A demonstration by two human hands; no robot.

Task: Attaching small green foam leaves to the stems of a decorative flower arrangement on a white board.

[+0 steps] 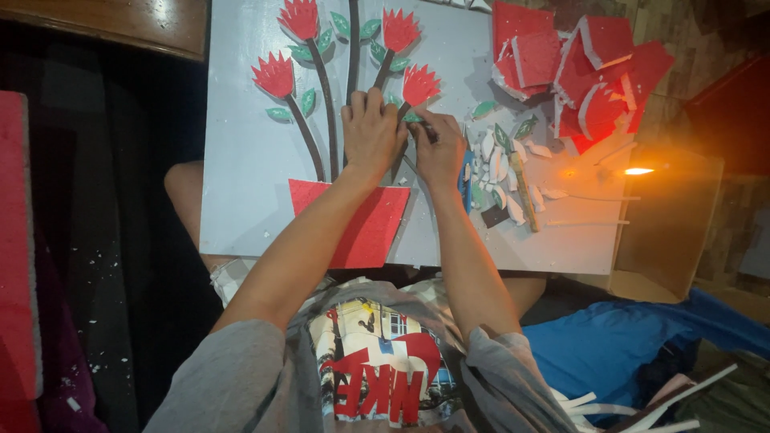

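A pale blue-grey board lies across my lap, bearing a foam picture of red flowers on dark stems with green leaves, rising from a red foam pot. My left hand presses flat on the board over the stems. Beside it, my right hand pinches a small green leaf piece just under the right-hand red flower. Whether the leaf is stuck down I cannot tell.
Red foam scraps are piled at the board's upper right, with white and green offcuts and a stick-like tool below them. A small flame burns at the right edge. A red foam sheet stands left; blue cloth lies lower right.
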